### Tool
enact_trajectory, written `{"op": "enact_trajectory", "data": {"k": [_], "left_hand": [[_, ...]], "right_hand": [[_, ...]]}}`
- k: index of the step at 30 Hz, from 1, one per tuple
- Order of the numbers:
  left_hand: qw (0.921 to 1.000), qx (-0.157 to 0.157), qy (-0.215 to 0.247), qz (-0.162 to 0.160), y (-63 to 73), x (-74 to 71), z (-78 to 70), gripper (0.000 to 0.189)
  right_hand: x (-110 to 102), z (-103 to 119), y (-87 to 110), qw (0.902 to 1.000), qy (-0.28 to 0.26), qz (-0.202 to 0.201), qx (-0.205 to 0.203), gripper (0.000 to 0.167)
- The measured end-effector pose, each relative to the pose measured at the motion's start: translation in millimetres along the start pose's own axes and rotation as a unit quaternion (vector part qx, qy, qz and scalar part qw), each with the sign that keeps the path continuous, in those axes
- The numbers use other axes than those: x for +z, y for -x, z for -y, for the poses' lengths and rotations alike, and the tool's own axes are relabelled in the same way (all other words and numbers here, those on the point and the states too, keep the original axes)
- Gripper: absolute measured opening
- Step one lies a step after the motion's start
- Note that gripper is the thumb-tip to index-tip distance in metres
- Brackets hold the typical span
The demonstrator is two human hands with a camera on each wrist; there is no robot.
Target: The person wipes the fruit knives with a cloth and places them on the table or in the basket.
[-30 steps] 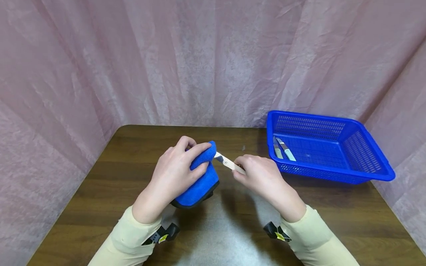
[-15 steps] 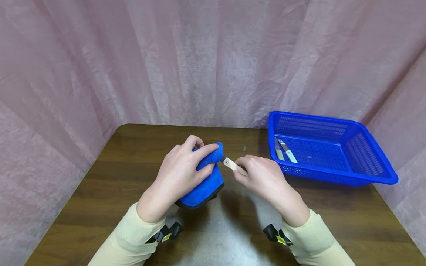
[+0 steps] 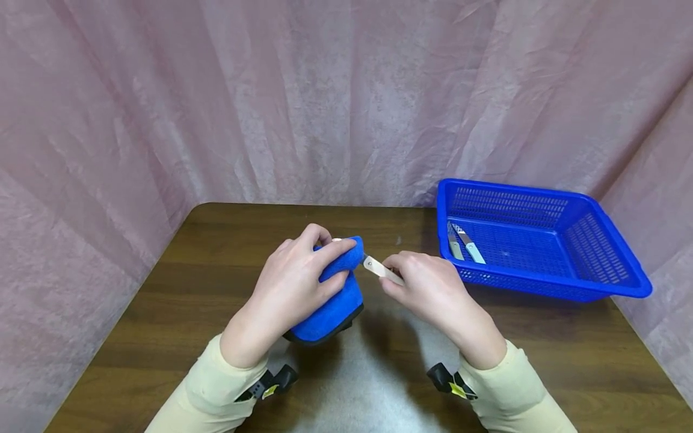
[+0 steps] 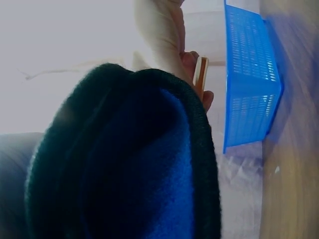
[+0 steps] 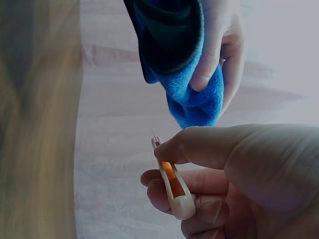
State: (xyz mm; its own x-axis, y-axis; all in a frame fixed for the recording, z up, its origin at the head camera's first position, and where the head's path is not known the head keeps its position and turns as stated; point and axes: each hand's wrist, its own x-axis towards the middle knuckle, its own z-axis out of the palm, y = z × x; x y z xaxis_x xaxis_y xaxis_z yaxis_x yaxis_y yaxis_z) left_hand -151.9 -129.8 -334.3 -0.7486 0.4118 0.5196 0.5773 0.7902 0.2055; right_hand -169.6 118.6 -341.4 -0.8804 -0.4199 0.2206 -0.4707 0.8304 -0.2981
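Note:
My left hand grips a blue cloth with dark edging, folded over the blade of a folding knife. My right hand holds the knife by its cream handle, thumb on one side and fingers curled on the other. Only a sliver of blade shows between cloth and handle; the rest is hidden in the cloth. Up close in the right wrist view, the handle's slot faces the camera. Loose cloth hangs below my left hand and fills much of the left wrist view.
At the right of the wooden table stands a blue plastic basket with perforated walls. Two knives with pale green handles, one of them a folding knife, lie in its left end. A pink curtain hangs behind the table.
My left hand and the cloth have slid right along the blade toward the handle, covering the part of the blade seen before. The right hand has barely moved.

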Motion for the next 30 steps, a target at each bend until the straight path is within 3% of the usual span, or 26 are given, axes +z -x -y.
{"op": "enact_trajectory", "data": {"k": [30], "left_hand": [[0.9992, 0.014, -0.031, 0.024, 3.1, 5.8, -0.6, 0.042]], "right_hand": [[-3.1, 7.8, 6.1, 0.9990, 0.012, -0.029, -0.033, 0.005]]}}
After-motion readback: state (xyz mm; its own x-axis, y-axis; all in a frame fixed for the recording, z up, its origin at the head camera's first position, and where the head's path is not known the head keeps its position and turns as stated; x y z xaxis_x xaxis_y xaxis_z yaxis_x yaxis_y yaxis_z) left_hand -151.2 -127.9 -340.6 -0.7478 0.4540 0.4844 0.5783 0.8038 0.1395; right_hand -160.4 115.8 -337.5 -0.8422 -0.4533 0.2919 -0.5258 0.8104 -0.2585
